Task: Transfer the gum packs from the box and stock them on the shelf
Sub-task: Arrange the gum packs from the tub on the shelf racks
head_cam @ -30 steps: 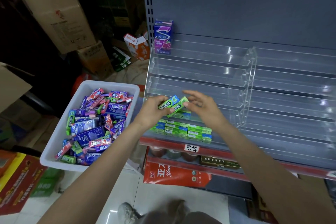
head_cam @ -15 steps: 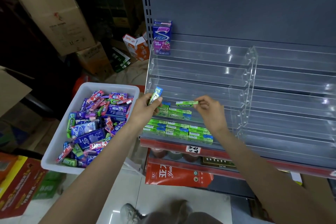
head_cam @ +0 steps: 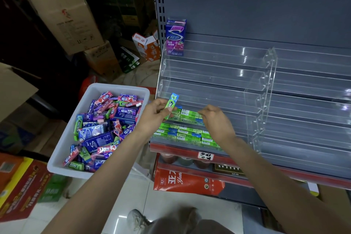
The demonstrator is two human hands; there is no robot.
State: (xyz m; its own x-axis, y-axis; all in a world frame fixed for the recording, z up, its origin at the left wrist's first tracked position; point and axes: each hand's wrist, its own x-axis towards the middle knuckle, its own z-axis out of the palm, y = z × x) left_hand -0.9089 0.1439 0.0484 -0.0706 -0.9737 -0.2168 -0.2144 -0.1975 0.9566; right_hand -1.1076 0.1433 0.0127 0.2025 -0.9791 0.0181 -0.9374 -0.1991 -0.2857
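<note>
My left hand (head_cam: 154,112) pinches one green gum pack (head_cam: 172,101), held nearly upright in front of the clear tiered shelf (head_cam: 212,89). My right hand (head_cam: 215,119) lies over the second-lowest tier with its fingertips on a green pack (head_cam: 190,113) lying in that row. More green packs (head_cam: 182,135) fill the left end of the lowest tier. A white plastic box (head_cam: 62,139) on the left holds several mixed gum packs in purple, red and green. One purple gum pack (head_cam: 175,38) stands on the top tier.
Cardboard cartons (head_cam: 62,9) are stacked behind the box. A red price rail (head_cam: 190,149) runs under the tiers, with a red bag (head_cam: 182,181) below. Coloured cartons (head_cam: 20,186) lie on the tiled floor at left. My shoe (head_cam: 136,220) is at the bottom.
My right hand has lowered its green pack into the second-lowest row. My left hand kept its pack and shifted slightly right, closer to the shelf.
</note>
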